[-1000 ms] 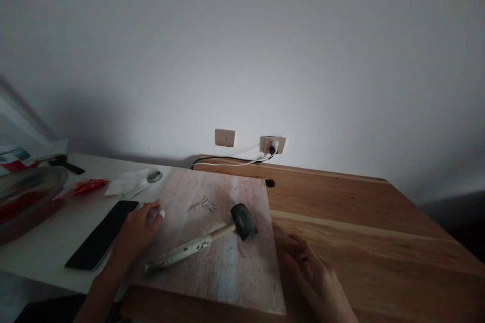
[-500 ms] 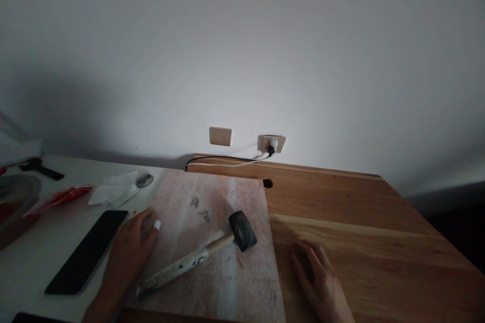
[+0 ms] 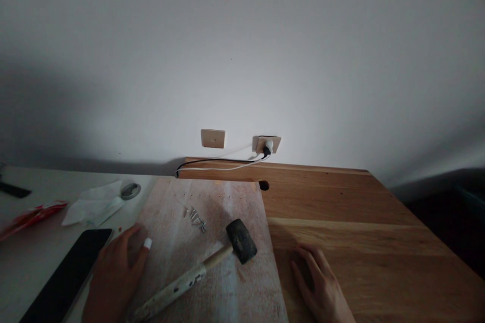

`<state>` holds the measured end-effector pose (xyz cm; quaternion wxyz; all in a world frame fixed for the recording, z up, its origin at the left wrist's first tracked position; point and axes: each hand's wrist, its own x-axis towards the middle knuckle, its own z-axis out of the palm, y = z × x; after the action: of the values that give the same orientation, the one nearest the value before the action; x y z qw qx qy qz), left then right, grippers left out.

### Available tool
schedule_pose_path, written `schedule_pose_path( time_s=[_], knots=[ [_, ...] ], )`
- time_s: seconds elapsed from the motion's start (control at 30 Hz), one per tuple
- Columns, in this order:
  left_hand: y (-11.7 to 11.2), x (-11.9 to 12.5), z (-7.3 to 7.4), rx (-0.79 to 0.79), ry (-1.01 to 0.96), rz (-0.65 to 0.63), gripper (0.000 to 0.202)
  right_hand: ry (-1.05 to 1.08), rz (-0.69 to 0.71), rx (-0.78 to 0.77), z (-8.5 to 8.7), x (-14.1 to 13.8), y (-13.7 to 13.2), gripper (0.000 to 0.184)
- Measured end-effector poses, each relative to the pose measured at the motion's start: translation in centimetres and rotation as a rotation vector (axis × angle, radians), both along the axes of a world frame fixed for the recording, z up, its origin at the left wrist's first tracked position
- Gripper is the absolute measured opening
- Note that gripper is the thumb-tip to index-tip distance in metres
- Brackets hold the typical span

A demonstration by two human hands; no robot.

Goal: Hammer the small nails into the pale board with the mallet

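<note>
A pale, reddish-stained wooden board lies across a white table and a brown wooden table. On it rest a black-headed mallet with a worn light handle and several small metal nails. My left hand rests on the board's left edge, fingers loosely curled, holding nothing; a white tip shows on one finger. My right hand lies flat on the brown table just right of the board, fingers stretched out.
A black phone lies left of my left hand. Farther left are white tissue, a round metal lid and a red wrapper. Behind the tables, wall sockets feed cables. The brown table has a hole.
The view has swung right and tilted, shifting everything left and down. My right hand slid from the board's right edge onto the brown table. The left hand stays at the board's left edge.
</note>
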<state>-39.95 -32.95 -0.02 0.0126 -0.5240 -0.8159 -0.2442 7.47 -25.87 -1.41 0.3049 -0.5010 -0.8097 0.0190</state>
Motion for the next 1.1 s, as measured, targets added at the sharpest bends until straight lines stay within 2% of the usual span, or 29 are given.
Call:
schedule_pose_path(
  time_s=[0.13, 0.4, 0.5, 0.7, 0.83, 0.9, 1.0, 1.1],
  knots=[
    [-0.2, 0.3, 0.3, 0.000, -0.034, -0.002, 0.058, -0.008, 0.015, 0.006, -0.1, 0.2, 0.0, 0.023],
    [0.1, 0.7, 1.0, -0.004, -0.024, 0.104, 0.058, -0.007, 0.041, -0.004, 0.1, 0.2, -0.2, 0.026],
    [0.2, 0.8, 1.5, -0.040, -0.035, 0.149, 0.055, 0.042, 0.079, -0.085, 0.4, 0.2, -0.4, 0.028],
    [1.2, 1.8, 2.8, -0.086, -0.066, 0.196, 0.052, 0.241, 0.102, -0.379, 1.2, 0.2, -0.9, 0.035],
    [2.1, 4.6, 4.1, -0.140, -0.142, 0.235, 0.049, 0.360, 0.157, -0.518, 1.7, 0.7, -0.2, 0.048],
    [2.6, 6.9, 4.6, -0.169, -0.173, 0.238, 0.046, 0.414, 0.121, -0.533, 1.5, 1.9, 0.5, 0.052],
    [3.3, 11.2, 4.5, -0.198, -0.195, 0.194, 0.043, 0.376, -0.026, -0.474, 0.7, 5.5, 2.1, 0.050],
    [3.9, 16.0, 3.8, -0.177, -0.238, 0.123, 0.041, 0.262, -0.059, -0.395, 0.2, 10.7, 3.9, 0.046]
  ],
)
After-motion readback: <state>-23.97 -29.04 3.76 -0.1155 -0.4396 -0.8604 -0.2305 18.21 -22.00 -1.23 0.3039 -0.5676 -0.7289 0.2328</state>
